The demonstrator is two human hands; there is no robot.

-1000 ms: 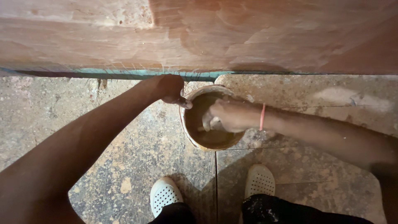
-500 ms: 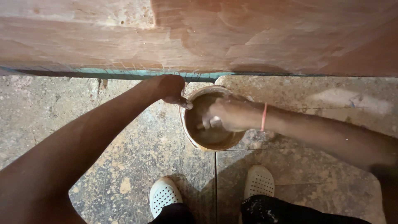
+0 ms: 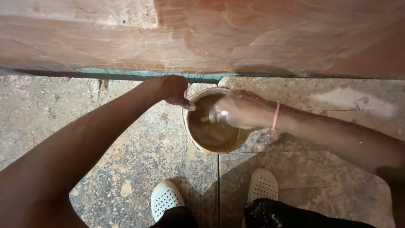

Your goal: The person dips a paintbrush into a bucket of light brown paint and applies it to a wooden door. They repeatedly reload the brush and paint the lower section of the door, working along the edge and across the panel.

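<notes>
Left hand (image 3: pixel 174 89) grips the rim of a round bowl (image 3: pixel 198 137) on the floor (image 3: pixel 126 156); right hand (image 3: pixel 238 110), fingers closed around a small pale object, reaches inside.

right hand (image 3: pixel 236 110): blurred, hides its tool | bowl (image 3: pixel 211 139): contents unclear | left hand (image 3: pixel 173 88): fingertips hidden behind bowl rim

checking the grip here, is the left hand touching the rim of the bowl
Touching. In the head view the left hand reaches down to the bowl, and its fingers rest right on the near-left rim, with no gap showing between them.
</notes>
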